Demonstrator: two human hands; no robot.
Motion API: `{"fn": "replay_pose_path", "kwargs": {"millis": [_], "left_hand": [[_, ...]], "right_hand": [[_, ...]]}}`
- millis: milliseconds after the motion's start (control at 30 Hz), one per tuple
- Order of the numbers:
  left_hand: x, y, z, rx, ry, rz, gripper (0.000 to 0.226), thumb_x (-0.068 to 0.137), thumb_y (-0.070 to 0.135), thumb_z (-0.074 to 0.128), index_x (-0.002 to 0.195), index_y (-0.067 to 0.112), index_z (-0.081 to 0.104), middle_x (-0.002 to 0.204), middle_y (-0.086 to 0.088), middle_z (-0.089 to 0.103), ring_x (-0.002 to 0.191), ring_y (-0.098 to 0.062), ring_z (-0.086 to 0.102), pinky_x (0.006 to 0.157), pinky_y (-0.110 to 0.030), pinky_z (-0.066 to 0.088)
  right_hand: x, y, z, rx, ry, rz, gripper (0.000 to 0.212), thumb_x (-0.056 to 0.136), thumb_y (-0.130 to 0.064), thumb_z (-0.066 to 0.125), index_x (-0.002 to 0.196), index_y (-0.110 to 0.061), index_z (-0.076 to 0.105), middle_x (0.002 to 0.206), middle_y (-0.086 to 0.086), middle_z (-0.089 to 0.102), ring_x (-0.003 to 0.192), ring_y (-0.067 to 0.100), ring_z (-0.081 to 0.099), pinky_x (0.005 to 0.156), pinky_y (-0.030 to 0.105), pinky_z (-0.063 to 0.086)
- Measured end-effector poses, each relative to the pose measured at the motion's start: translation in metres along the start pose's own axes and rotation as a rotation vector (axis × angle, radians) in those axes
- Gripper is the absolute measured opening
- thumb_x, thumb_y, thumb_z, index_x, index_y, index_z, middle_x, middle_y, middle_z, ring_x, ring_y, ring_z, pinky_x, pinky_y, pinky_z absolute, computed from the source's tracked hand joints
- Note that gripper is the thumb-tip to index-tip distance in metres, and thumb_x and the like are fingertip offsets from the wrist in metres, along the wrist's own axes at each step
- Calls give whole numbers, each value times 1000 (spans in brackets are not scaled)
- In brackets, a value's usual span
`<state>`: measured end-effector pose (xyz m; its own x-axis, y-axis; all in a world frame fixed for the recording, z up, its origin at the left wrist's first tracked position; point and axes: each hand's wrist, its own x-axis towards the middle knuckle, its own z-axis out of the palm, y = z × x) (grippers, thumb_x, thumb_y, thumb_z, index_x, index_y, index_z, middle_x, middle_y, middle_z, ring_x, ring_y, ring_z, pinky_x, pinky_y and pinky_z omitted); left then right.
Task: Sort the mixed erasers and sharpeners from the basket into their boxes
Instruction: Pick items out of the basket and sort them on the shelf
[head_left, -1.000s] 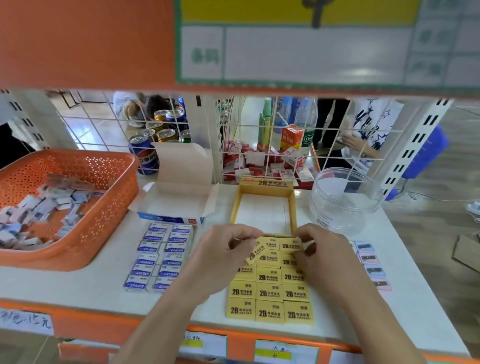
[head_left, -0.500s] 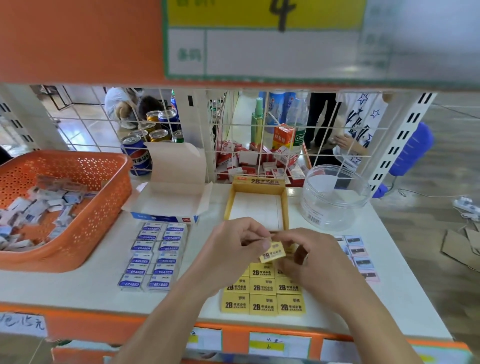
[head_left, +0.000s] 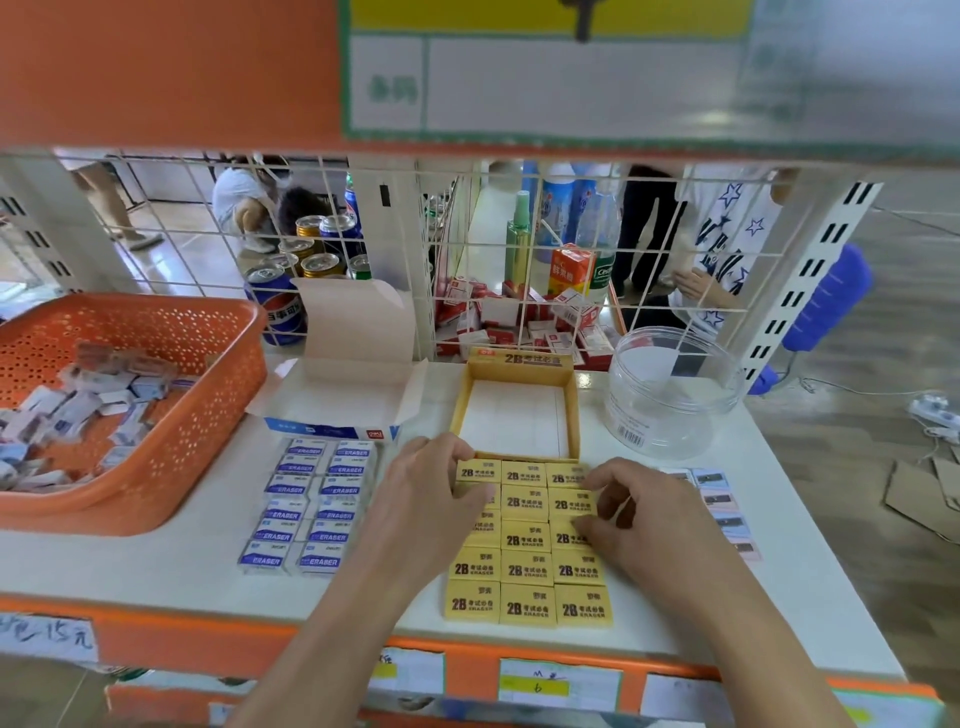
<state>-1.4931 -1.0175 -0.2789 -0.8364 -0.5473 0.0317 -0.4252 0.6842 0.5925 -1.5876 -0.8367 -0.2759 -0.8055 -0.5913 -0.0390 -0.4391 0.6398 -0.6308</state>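
Observation:
Yellow 2B erasers lie in a three-column grid on the white shelf, just in front of the empty yellow box. My left hand pinches the top-left eraser of the grid between fingers and thumb. My right hand has curled fingers and thumb on the right column, round the second-row eraser. Blue-and-white erasers lie in two columns in front of their open white box. The orange basket at the left holds several mixed small pieces.
A clear round jar stands at the back right, with a row of small sharpeners lying in front of it. A wire grid backs the shelf; cans, bottles and people are behind it. An orange shelf hangs overhead.
The yellow eraser that both hands held above the grid now lies in the grid's top row. Both hands have dropped onto the erasers, left on the top-left one, right on the right column.

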Motion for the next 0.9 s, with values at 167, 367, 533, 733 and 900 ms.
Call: {"fn": "replay_pose_path", "kwargs": {"millis": [167,367,533,733,900], "left_hand": [[1,-2,0,-42,-23,-20,28,87,41,64,111,31,53,95,16,51,81,1,54,59,-2,37],[-5,-2,-15,-37,1,63,24,93,37,56,115,25,56,104,17,47,90,-2,54,68,-16,42],[-15,-14,-53,190,170,132,34,96,38,47,129,29,51,123,14,47,112,-6,45,89,-21,35],[-27,-58,-109,300,281,128,39,94,36,50,131,27,52,131,6,49,124,-17,43,103,-33,36],[-31,-114,-169,277,366,71,35,88,42,46,115,26,62,111,6,60,99,-18,58,83,-39,51]], "right_hand": [[2,-2,0,-54,-9,17,22,82,-28,72,91,-36,53,82,-14,57,70,-3,52,57,7,38],[1,-19,-5,-202,6,-7,25,83,-36,67,105,-32,55,96,-15,50,89,7,49,79,24,44],[13,-67,15,-247,38,-201,42,89,-40,57,130,-33,48,127,-15,40,118,7,37,94,21,35],[28,-137,55,-204,-8,-415,44,88,-35,59,131,-29,51,129,-9,46,120,13,43,101,26,37],[45,-210,87,-180,-29,-564,39,93,-36,51,132,-29,48,132,-11,44,121,9,41,95,15,27]]}}
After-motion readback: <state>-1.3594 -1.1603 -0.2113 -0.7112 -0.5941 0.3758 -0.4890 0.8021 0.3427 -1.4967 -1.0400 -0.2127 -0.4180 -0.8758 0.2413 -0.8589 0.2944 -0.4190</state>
